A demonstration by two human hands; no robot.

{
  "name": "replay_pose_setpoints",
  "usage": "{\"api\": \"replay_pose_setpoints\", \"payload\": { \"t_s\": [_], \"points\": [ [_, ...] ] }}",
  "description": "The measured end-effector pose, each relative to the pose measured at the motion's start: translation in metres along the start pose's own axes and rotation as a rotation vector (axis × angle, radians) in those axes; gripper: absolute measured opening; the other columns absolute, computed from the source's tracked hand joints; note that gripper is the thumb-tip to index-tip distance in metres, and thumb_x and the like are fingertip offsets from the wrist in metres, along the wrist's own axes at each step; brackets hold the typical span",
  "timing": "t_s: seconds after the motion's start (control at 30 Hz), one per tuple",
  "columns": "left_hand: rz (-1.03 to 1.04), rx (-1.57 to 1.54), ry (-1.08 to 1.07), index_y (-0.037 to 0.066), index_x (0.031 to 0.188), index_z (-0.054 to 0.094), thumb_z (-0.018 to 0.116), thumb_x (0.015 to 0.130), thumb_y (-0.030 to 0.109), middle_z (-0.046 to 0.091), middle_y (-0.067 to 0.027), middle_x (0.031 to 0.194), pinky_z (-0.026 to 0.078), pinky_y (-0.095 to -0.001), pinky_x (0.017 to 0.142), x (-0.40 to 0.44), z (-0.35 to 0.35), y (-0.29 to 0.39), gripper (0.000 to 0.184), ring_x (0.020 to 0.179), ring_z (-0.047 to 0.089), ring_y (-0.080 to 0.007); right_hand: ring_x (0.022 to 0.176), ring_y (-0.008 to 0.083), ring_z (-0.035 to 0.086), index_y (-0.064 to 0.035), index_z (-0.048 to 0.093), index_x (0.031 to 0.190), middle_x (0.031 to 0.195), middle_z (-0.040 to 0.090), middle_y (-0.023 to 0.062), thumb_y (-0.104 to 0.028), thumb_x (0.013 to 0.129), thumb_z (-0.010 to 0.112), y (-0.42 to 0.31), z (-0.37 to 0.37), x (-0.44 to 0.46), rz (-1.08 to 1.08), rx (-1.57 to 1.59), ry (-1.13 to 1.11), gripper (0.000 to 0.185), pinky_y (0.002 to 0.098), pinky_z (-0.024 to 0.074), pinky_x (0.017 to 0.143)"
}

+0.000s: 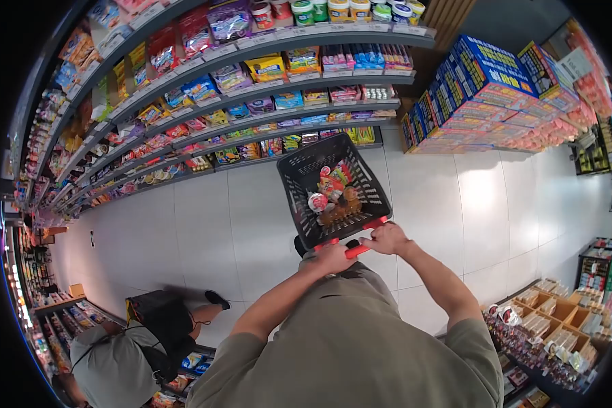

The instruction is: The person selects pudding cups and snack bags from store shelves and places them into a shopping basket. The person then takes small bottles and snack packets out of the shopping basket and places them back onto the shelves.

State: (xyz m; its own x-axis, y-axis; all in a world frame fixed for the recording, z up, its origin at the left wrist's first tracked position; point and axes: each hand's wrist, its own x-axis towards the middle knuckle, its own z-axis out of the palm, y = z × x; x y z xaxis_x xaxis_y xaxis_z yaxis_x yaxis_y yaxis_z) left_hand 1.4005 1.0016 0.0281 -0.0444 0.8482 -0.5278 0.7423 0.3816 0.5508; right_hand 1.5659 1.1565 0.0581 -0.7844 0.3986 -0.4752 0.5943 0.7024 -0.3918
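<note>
In front of my body is a black shopping basket (294,197) with slotted sides and a red handle (358,251). My left hand (334,259) is closed round the handle's left part. Further right, my right hand (387,239) grips the same handle near the basket's corner. Several packaged goods lie inside, among them a round red-and-white package (317,202), a red and green packet (332,185) and some brown items (340,211) that I cannot make out.
Shelves of bagged sweets (265,68) curve along the far side. Stacked blue and pink boxes (483,75) stand at the right. A person (115,360) with a black bag is at lower left. Wooden display bins (544,306) occupy the lower right. Pale floor tiles (204,224) run between.
</note>
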Motion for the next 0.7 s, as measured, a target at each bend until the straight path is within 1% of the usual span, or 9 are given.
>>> {"api": "replay_pose_setpoints", "payload": {
  "t_s": [0.07, 0.17, 0.23, 0.3, 0.37, 0.43, 0.57, 0.6, 0.7],
  "points": [
    [0.082, -0.072, -0.077, 0.003, 0.089, 0.069, 0.072, 0.077, 0.051, 0.069, -0.0184, 0.09, 0.052, -0.0446, 0.079, 0.005, 0.003, 0.017, 0.05, 0.088, 0.068, -0.0353, 0.088, 0.0326, 0.069, -0.0075, 0.075, 0.079, 0.086, 0.071, 0.0161, -0.064, 0.087, 0.045, 0.019, -0.004, -0.014, 0.093, -0.003, -0.1, 0.065, 0.0418, 0.053, 0.085],
    [0.306, -0.118, 0.052, 0.003, 0.104, 0.064, 0.074, 0.078, 0.05, 0.067, -0.016, 0.095, 0.052, -0.0419, 0.079, 0.009, -0.003, 0.027, 0.054, 0.088, 0.066, -0.0324, 0.086, 0.0323, 0.069, -0.0067, 0.074, 0.074, 0.081, 0.071, 0.0161, -0.061, 0.087, 0.047, 0.052, 0.0, -0.032, 0.141, -0.009, -0.112, 0.062, 0.0409, 0.0522, 0.087],
    [0.258, -0.168, 0.017, 0.003, 0.113, 0.057, 0.073, 0.081, 0.047, 0.064, -0.0123, 0.095, 0.051, -0.0393, 0.076, 0.009, -0.019, 0.02, 0.056, 0.084, 0.064, -0.0284, 0.082, 0.0328, 0.069, -0.0061, 0.073, 0.071, 0.077, 0.07, 0.0168, -0.059, 0.086, 0.048, 0.072, -0.002, -0.045, 0.136, 0.011, -0.063, 0.06, 0.0409, 0.0521, 0.085],
    [-0.054, -0.342, 0.025, 0.002, 0.111, 0.056, 0.07, 0.087, 0.045, 0.064, -0.0091, 0.091, 0.051, -0.0363, 0.073, 0.008, -0.037, 0.001, 0.051, 0.081, 0.062, -0.0221, 0.081, 0.0338, 0.068, -0.0059, 0.072, 0.071, 0.077, 0.07, 0.0174, -0.057, 0.086, 0.049, 0.086, -0.008, -0.057, 0.18, 0.019, -0.117, 0.059, 0.042, 0.052, 0.084],
    [-0.157, -0.481, 0.083, 0.0, 0.107, 0.056, 0.064, 0.092, 0.043, 0.064, -0.008, 0.087, 0.051, -0.0321, 0.07, 0.012, -0.031, -0.062, 0.046, 0.079, 0.062, -0.017, 0.079, 0.034, 0.067, -0.0055, 0.071, 0.067, 0.073, 0.069, 0.0173, -0.056, 0.085, 0.05, 0.097, -0.005, -0.067, 0.226, 0.024, -0.098, 0.058, 0.0422, 0.0515, 0.083],
    [-0.29, -0.648, 0.071, 0.002, 0.103, 0.059, 0.058, 0.092, 0.051, 0.068, -0.0128, 0.084, 0.051, -0.0364, 0.071, 0.006, -0.028, -0.133, 0.05, 0.079, 0.067, -0.0236, 0.077, 0.0336, 0.067, -0.0054, 0.07, 0.064, 0.069, 0.068, 0.0169, -0.056, 0.084, 0.052, 0.107, -0.006, -0.074, 0.278, 0.032, -0.087, 0.057, 0.0416, 0.0514, 0.082],
    [-0.649, -0.352, 0.002, 0.003, 0.08, 0.064, 0.054, 0.09, 0.046, 0.068, -0.0101, 0.072, 0.053, -0.0372, 0.065, -0.047, -0.024, -0.275, 0.045, 0.061, 0.067, -0.0215, 0.074, 0.0327, 0.066, -0.0057, 0.069, 0.06, 0.067, 0.067, 0.016, -0.052, 0.083, 0.057, 0.103, -0.008, -0.083, 0.386, 0.054, 0.013, 0.053, 0.0409, 0.0517, 0.081],
    [-0.678, -0.389, -0.04, 0.003, 0.083, 0.063, 0.054, 0.091, 0.045, 0.068, -0.0109, 0.072, 0.053, -0.0366, 0.062, -0.068, -0.026, -0.303, 0.044, 0.059, 0.066, -0.0217, 0.07, 0.0336, 0.065, -0.0043, 0.066, 0.058, 0.064, 0.065, 0.0166, -0.041, 0.082, 0.067, 0.098, -0.005, -0.083, 0.412, 0.086, 0.121, 0.044, 0.0399, 0.0534, 0.073],
    [-0.882, -0.633, -0.127, 0.002, 0.091, 0.062, 0.053, 0.093, 0.042, 0.069, -0.014, 0.075, 0.054, -0.0346, 0.055, -0.114, -0.021, -0.374, 0.041, 0.056, 0.065, -0.0225, 0.071, 0.0346, 0.064, -0.0026, 0.067, 0.06, 0.064, 0.065, 0.0159, -0.033, 0.082, 0.069, 0.078, 0.004, -0.076, 0.534, 0.127, 0.364, 0.038, 0.041, 0.0536, 0.073]
  ]
}}
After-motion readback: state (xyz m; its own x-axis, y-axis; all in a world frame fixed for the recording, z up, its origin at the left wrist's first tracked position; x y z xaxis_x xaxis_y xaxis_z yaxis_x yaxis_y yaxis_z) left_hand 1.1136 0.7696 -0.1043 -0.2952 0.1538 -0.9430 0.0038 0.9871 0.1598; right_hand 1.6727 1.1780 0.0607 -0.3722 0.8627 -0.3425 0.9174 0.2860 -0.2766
